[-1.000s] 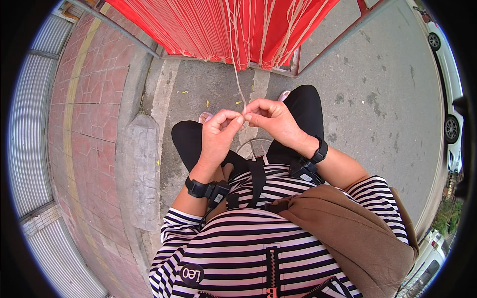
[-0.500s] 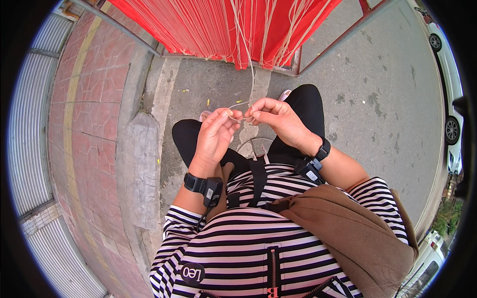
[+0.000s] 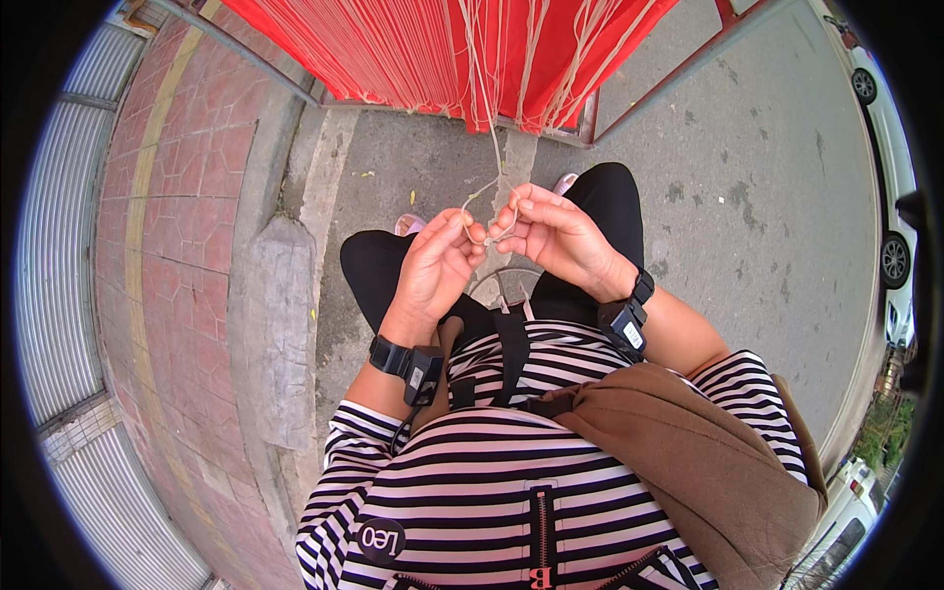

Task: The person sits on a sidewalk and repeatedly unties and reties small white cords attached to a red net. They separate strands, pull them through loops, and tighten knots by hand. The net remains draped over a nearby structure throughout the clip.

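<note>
A pale cord (image 3: 496, 147) runs down from the strings over a red cloth (image 3: 393, 49) and forms a small loop between my hands. My left hand (image 3: 435, 258) is closed, its thumb and fingers pinching the loop's left side. Opposite it, my right hand (image 3: 560, 236) pinches the right side of the same cord, fingers bent. The fingertips of both hands are close together, and the cord's lower part passes between them. Exactly how the cord crosses at the fingertips is too small to tell.
The red cloth with many pale strings hangs on a metal frame (image 3: 649, 84) ahead of me. A stone kerb (image 3: 283, 334) and red paving (image 3: 192, 216) lie to the left. A white car (image 3: 890, 197) stands at the far right on the grey road (image 3: 757, 226).
My right hand has risen slightly and turned. The cord between my hands has opened from a tight bunch into a wider loop, both hands still holding it.
</note>
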Motion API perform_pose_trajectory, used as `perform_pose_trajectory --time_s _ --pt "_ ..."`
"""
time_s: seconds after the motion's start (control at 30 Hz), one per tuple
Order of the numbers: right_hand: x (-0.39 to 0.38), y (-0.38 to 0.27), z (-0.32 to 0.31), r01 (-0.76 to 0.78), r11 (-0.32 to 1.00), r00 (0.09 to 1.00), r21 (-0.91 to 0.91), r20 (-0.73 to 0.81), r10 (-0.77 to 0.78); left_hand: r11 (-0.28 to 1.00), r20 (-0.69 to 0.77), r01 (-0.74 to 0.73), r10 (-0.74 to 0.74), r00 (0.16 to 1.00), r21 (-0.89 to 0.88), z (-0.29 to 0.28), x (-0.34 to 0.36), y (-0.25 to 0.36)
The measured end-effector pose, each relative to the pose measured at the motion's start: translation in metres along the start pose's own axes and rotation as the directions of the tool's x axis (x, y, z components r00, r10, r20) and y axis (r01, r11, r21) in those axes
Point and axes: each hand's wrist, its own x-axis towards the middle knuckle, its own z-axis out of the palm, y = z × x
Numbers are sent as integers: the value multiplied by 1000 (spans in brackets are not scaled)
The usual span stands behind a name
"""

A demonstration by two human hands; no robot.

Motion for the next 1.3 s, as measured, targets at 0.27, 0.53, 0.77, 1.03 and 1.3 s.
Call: perform_pose_trajectory --time_s 0.27,0.53,0.77,1.03,1.3 --pt "-1 3 -5 -20 996 1000 82 -21 22 997 15 51 -50 999 -62 7 0 -2" --pt "-6 0 -7 -24 991 1000 134 -1 25 999 -4 28 -28 1000 -36 5 -2 -1" --pt "-12 -4 -4 -7 996 999 92 -37 10 1000 -22 15 -15 1000 -26 -2 -3 1" --pt "-36 -44 8 163 986 985 -31 51 -162 992 -56 -126 127 990 21 -17 -18 33" --pt "-85 -114 12 462 872 881 -162 -27 -472 920 -180 -386 369 912 -71 -65 -59 103"
